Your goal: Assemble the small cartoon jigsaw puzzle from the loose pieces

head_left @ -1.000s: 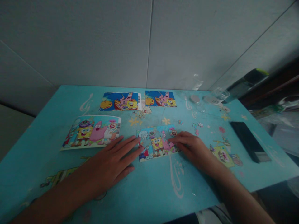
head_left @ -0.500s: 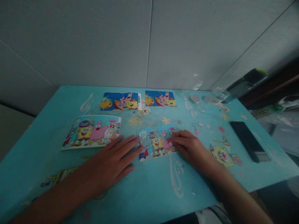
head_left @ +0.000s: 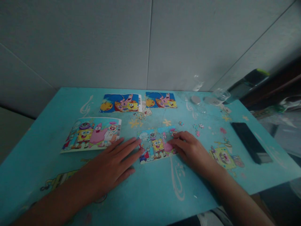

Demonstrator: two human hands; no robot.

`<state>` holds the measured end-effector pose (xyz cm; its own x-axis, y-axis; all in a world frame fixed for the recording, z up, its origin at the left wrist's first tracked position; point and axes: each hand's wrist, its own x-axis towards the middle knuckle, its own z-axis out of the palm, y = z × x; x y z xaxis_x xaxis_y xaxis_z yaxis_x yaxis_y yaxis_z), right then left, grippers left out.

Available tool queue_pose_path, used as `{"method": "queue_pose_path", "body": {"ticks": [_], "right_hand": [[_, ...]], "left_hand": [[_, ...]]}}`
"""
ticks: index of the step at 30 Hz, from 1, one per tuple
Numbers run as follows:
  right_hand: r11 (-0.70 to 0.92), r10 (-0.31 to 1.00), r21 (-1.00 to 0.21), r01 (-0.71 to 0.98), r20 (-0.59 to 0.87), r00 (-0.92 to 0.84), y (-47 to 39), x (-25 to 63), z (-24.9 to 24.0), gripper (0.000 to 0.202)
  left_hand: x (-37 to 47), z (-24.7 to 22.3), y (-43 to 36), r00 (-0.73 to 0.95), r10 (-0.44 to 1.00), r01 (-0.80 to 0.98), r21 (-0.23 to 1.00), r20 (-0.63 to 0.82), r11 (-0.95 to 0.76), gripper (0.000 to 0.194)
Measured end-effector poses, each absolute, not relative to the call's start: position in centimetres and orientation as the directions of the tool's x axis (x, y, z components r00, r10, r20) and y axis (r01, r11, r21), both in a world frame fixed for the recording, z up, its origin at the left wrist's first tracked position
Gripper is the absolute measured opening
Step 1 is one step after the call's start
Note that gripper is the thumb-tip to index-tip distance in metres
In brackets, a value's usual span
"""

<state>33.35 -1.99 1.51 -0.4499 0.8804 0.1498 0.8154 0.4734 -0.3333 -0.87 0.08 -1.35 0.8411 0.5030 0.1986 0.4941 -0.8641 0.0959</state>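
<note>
A small jigsaw puzzle [head_left: 158, 146] with cartoon sea characters lies flat on the table, its pieces mostly joined. My left hand [head_left: 119, 161] is spread palm down, fingertips touching the puzzle's left edge. Over the right part of the puzzle, my right hand [head_left: 188, 147] has thumb and fingers pinched together; whatever is between the fingertips is hidden. To the left lies a picture card [head_left: 94, 134] showing the same scene. Several loose puzzle pieces [head_left: 197, 128] are scattered right of the puzzle.
Toward the wall lie a blue picture card [head_left: 121, 103] and a matching blue puzzle [head_left: 161, 100]. Clear jars [head_left: 221, 94], a round lid [head_left: 195, 99] and a dark bottle [head_left: 244, 84] stand at the back right. A dark phone-like object [head_left: 250, 142] rests on the right.
My right hand's fingertips have shifted very slightly over the puzzle's pink figure. My left hand stays in place; the whole view has moved a little.
</note>
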Motion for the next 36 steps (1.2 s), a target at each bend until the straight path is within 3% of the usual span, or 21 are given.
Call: {"method": "queue_pose_path", "body": {"ticks": [5, 9, 14, 18, 21, 30, 36], "right_hand": [[0.545, 0.837, -0.298, 0.783, 0.251, -0.487, -2.1, 33.6, 1.5, 0.022], [0.481, 0.874, -0.393, 0.784, 0.284, -0.394, -2.1, 34.6, 2.0, 0.027], [0.207, 0.926, -0.473, 0.856, 0.378, -0.014, -1.9, 37.0, 3.2, 0.023], [-0.074, 0.838, -0.476, 0.876, 0.446, 0.314, -1.6, 39.2, 3.7, 0.022], [-0.196, 0.795, -0.484, 0.853, 0.43, 0.427, -1.5, 40.3, 3.8, 0.024], [-0.307, 0.936, -0.34, 0.889, 0.061, 0.346, -1.6, 41.3, 3.3, 0.028], [-0.239, 0.969, -0.334, 0.912, -0.028, 0.243, -1.5, 41.6, 2.2, 0.025]], "left_hand": [[-0.9, -1.3, 0.1, 0.847, 0.485, 0.484, 0.063, 0.218, -0.873, 0.046], [-1.0, -1.5, 0.1, 0.844, 0.491, 0.486, 0.075, 0.215, -0.87, 0.047], [-0.9, -1.2, 0.2, 0.842, 0.473, 0.481, 0.037, 0.261, -0.876, 0.045], [-0.6, -0.9, 0.4, 0.847, 0.441, 0.461, 0.0, 0.296, -0.887, 0.044], [-0.6, -1.2, 0.4, 0.841, 0.433, 0.457, 0.003, 0.323, -0.889, 0.044], [-1.3, -2.2, 0.6, 0.85, 0.445, 0.463, 0.003, 0.282, -0.887, 0.048], [-1.0, -1.9, 0.6, 0.851, 0.43, 0.456, -0.015, 0.302, -0.89, 0.045]]}}
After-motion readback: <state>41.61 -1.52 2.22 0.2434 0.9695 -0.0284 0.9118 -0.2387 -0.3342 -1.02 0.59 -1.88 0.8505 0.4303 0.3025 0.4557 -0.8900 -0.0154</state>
